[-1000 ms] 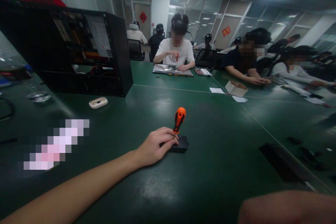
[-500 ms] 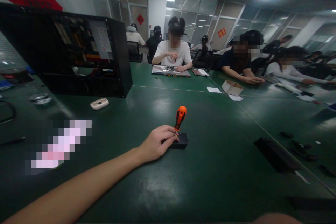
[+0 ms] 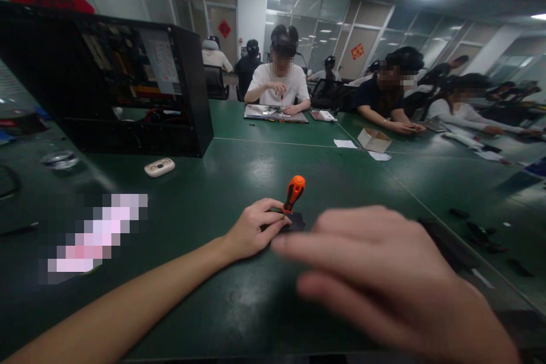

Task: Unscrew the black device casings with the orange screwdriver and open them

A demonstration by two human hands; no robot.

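at mid-table, on the green top (image 3: 256, 170), we see the left hand (image 3: 256, 228) pinching the orange-and-black screwdriver (image 3: 294, 194) low on its shaft, thumb and fingertips by the small black box (image 3: 297, 220). screwdriver handle up, leaning right; tip hidden by fingers. box lies flat, partly behind both hands. right hand (image 3: 401, 278) blurred, nearer the camera, fingers stretched with a gap between them, fingertips before the box's near edge; we can't tell if they touch. further out we mark: pale oval case (image 3: 160, 168) at left, black computer case (image 3: 191, 91) behind it, co-worker (image 3: 279, 79) across the table over a flat panel (image 3: 255, 112), carton (image 3: 374, 140) right of that, dark parts (image 3: 480, 234) far right.
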